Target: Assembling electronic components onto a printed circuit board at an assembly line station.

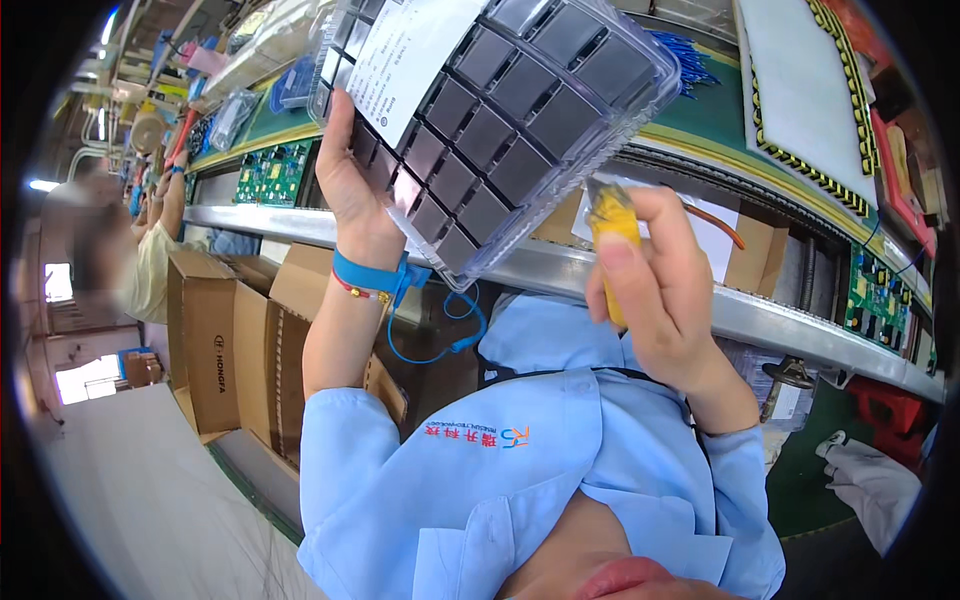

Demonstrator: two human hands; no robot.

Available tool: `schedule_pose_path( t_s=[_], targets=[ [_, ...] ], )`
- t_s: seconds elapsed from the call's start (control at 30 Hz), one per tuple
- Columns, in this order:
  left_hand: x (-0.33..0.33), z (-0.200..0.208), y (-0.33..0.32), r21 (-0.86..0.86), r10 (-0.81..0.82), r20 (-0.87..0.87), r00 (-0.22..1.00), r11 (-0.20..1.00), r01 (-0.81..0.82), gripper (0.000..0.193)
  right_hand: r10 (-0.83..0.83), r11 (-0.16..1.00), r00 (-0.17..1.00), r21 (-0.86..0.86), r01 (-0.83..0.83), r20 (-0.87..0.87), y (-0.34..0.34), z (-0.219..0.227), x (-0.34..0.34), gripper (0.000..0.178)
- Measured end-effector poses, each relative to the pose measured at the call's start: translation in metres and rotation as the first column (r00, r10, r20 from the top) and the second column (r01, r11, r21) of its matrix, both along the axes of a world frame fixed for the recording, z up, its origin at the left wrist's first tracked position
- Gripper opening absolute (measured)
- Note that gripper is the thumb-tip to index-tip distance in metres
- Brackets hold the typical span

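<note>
My left hand (358, 195), wearing a blue wrist strap (375, 275) with a coiled cord, grips the left edge of a clear plastic tray (588, 160). Rows of black square parts (520, 85) fill the tray, which is tilted up in front of me. A white printed label (415, 65) lies across its face. Just right of the tray's lower corner, my right hand (660, 285) is closed around a yellow utility knife (613, 230). The knife's dark tip points up, close to the tray's edge; whether it touches the plastic, I cannot tell.
A metal conveyor rail (780, 325) runs across in front of me. Green circuit boards (272, 174) sit along it, another (878, 305) at the right. White foam sheet (800, 90) with yellow-black parts lies far right. Open cardboard boxes (215, 340) stand left; a co-worker's arm (172, 205) is beyond.
</note>
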State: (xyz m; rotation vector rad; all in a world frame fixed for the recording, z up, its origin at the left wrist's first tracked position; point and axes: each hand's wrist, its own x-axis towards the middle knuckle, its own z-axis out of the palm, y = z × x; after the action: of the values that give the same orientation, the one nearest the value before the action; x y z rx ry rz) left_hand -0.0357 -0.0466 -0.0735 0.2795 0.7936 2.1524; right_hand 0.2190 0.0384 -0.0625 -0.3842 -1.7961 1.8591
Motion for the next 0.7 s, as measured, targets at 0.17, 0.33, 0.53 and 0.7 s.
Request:
schedule_pose_path(
  t_s=[0.17, 0.33, 0.53, 0.7],
  targets=[
    [0.009, 0.002, 0.011, 0.073, -0.12, 0.088, 0.989, 0.991, 0.114, 0.042, -0.115, 0.988, 0.992, 0.096, 0.12, -0.049, -0.007, -0.008, -0.007, 0.021],
    [0.004, -0.002, 0.025, 0.058, -0.082, 0.086, 0.993, 0.995, 0.077, 0.039, -0.198, 0.963, 0.979, 0.177, 0.203, -0.046, -0.01, -0.019, -0.021, 0.021],
    [-0.007, 0.009, 0.041, 0.164, -0.093, 0.067, 0.993, 0.983, 0.081, 0.039, -0.216, 0.929, 0.976, 0.314, 0.197, 0.028, -0.024, -0.035, -0.032, 0.021],
    [-0.003, 0.031, 0.099, -0.001, 0.24, -0.11, 0.965, 0.97, -0.241, 0.041, -0.032, 0.911, 0.999, 0.412, 0.026, 0.006, -0.027, -0.059, -0.029, 0.021]
  ],
)
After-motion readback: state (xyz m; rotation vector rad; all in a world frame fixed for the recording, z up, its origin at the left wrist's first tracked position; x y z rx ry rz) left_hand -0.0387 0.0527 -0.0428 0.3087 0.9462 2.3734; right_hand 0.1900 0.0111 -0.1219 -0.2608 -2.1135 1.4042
